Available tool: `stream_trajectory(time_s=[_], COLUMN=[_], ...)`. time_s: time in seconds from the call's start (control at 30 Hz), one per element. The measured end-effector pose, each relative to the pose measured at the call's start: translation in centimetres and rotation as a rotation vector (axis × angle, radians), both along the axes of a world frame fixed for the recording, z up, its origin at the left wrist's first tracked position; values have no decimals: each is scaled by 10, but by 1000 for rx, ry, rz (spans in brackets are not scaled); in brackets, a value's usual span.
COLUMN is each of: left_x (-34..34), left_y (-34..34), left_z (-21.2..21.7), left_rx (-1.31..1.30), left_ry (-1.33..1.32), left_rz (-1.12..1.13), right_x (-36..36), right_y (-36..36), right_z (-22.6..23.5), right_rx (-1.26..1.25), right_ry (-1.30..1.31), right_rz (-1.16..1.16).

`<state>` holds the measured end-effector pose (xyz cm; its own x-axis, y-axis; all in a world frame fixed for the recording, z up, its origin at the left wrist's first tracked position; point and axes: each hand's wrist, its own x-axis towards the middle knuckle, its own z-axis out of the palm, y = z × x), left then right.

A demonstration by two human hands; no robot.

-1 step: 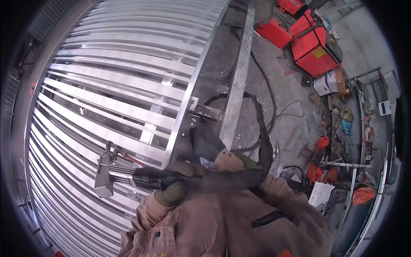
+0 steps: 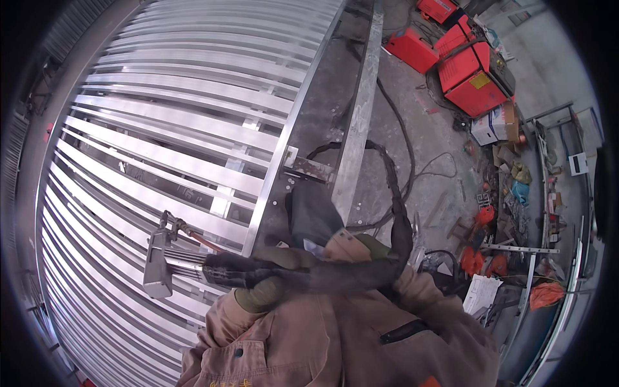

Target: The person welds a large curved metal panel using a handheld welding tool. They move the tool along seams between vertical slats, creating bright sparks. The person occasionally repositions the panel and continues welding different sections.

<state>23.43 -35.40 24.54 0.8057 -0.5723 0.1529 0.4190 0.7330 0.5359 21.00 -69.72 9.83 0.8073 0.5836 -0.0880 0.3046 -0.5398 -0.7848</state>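
Observation:
My left hand, in an olive glove, closes around the black-sleeved rear part of a hand tool. Another olive glove-coloured area shows above the sleeve. Thin metal tubes join the sleeve to a grey metal box-shaped head, with a hose fitting beside it; the head sits over the slats. From the tool a thick black-wrapped cable crosses in front of my body and bends up at the right. My right hand, also olive-gloved, is mostly behind this cable, its fingers hidden.
A large slatted metal panel fills the left. Beside it runs a long metal beam. Red machine cases and a cardboard box stand at the back right. Cables, orange-red scraps and other clutter lie along the right.
The metal head and the hose fitting have shifted very slightly. The cable's bend at the right has moved a little; both arms stay nearly in place.

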Motion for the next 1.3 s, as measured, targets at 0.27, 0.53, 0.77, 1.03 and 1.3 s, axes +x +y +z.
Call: stream_trajectory(time_s=[0.27, 0.53, 0.77, 1.03, 1.3], left_x=[33, 41, 52, 107, 225], left_y=[-30, -29, -8, -9, -26], left_z=[31, 27, 25, -25, -46], left_rx=[-5, -18, 45, -56, 194], left_ry=[-451, -517, -399, -162, 104], left_rz=[-111, 23, 6, 132, 431], right_x=[-7, 11, 43, 121, 351], right_y=[5, 9, -11, -33, -22], right_z=[164, 195, 157, 195, 265], right_rx=[206, 350, 286, -485, -75], right_ry=[372, 228, 272, 84, 696], right_rz=[-1095, -1147, -1031, -84, 374])
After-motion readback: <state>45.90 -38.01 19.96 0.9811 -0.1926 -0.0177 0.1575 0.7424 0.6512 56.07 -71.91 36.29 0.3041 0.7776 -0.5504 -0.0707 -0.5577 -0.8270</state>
